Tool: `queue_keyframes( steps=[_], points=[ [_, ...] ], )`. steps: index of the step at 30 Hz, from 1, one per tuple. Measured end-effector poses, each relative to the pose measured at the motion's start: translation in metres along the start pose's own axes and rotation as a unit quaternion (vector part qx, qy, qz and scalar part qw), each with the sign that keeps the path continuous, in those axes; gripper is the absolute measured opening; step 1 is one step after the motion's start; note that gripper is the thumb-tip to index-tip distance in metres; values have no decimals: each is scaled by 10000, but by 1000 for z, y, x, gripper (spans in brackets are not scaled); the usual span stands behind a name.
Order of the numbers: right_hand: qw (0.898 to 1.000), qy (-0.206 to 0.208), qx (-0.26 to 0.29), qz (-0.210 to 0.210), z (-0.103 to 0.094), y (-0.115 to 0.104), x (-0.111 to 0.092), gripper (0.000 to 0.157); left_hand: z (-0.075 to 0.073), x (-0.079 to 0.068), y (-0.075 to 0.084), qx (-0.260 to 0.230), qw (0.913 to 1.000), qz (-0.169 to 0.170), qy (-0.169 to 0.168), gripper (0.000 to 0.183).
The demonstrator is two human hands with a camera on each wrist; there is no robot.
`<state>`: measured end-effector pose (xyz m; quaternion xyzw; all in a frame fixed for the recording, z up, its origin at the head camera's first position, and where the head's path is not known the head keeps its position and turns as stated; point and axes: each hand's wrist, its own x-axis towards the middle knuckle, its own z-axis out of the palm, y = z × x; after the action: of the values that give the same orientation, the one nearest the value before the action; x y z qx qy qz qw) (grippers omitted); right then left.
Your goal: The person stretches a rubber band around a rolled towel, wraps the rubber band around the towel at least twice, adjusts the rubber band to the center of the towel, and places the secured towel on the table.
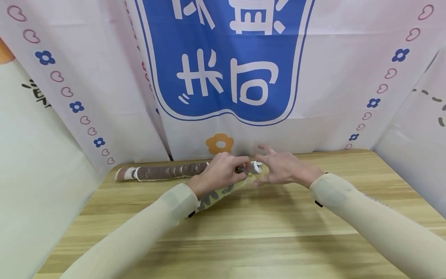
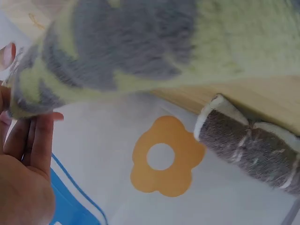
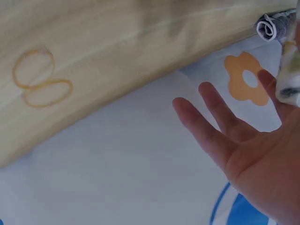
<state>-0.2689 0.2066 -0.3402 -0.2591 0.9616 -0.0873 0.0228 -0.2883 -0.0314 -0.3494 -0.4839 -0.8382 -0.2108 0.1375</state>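
A green towel with grey patches (image 2: 126,44) is rolled into a long roll that slants up from the table. My left hand (image 1: 223,170) grips it close to its far end, fingers curled around it. At that end, the white and grey tip of the roll (image 1: 256,167) pokes out between my hands. My right hand (image 1: 283,168) is beside the tip with its fingers spread; in the right wrist view several fingers (image 3: 206,126) are extended. A thin yellowish band shows near the right thumb. Its exact hold is too small to tell.
A brown rolled towel (image 1: 163,172) lies along the table's back edge at the left, cinched in places. An orange rubber band (image 3: 42,79), twisted into a figure eight, lies on the wooden table (image 1: 244,240). A printed cloth (image 1: 331,77) hangs right behind the table.
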Motion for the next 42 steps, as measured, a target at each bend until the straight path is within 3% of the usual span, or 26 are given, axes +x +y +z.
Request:
queue_keyframes(
  steps=[4,8,11,15,21,27,31,37,42],
  points=[
    [9987,-42,491,106,8,3,-1,80,1,-5,-6,-391,9984,-157,381,15],
    [9935,44,1137,87,18,8,-3,80,2,-9,-8,-1246,9870,-838,567,15],
    [9891,186,1458,2,26,12,-4,77,2,-12,-8,-1982,9668,-1489,612,14],
    [9800,304,1958,-169,36,14,-8,67,2,-17,-6,-2760,9355,-2114,630,13],
    [9675,580,2403,-534,44,15,-14,56,4,-18,-7,-3560,8947,-2512,983,13],
    [9490,833,3006,-461,45,9,-22,44,8,-16,-3,-3894,8619,-2867,1526,16],
    [9153,1139,3852,-291,42,-1,-24,35,12,-12,4,-3884,8497,-3061,1828,16],
    [8397,1701,5158,16,39,-17,-20,27,17,-5,17,-4223,8154,-3381,2061,20],
    [7899,1964,5805,229,38,-22,-14,23,22,-2,23,-4450,7936,-3525,2187,22]
  ],
)
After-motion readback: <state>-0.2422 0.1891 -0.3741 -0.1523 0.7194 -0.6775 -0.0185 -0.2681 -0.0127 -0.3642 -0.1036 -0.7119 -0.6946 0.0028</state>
